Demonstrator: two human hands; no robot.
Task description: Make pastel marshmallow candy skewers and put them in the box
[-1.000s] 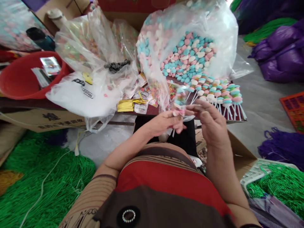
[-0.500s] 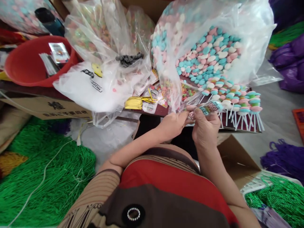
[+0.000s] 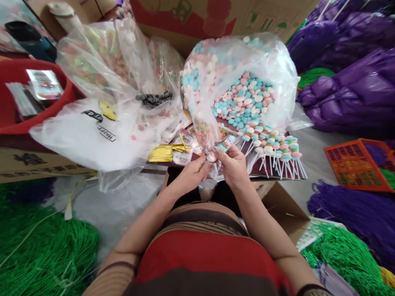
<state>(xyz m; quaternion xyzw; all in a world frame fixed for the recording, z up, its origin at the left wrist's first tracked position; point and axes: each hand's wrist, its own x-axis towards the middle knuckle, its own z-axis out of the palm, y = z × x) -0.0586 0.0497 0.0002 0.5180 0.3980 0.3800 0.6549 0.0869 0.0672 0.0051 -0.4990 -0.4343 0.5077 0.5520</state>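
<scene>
Between my hands is a small clear printed packet (image 3: pixel 223 144) with pinkish candy showing at its near end. My right hand (image 3: pixel 235 165) is closed on it, the thumb lying along the packet. My left hand (image 3: pixel 191 172) pinches the near end with its fingertips. What lies under the fingers is hidden. To the right, candy skewers (image 3: pixel 273 144) lie in a heap, their white sticks pointing toward me. Left of the hands are a bundle of yellow twist ties (image 3: pixel 161 153) and some flat printed packets (image 3: pixel 183 155).
A big clear bag of pink, blue and white candies (image 3: pixel 243 98) stands behind the hands. Further left are a white bag (image 3: pixel 92 144) and a red basin (image 3: pixel 66 96). An open cardboard box (image 3: pixel 284 209), an orange crate (image 3: pixel 352 164) and green cord (image 3: pixel 55 246) are on the floor.
The view has swung, showing more of the right side. My hands have moved left, away from the candy skewers, with the packet still between them. My left fingers have shifted at the packet's near end.
</scene>
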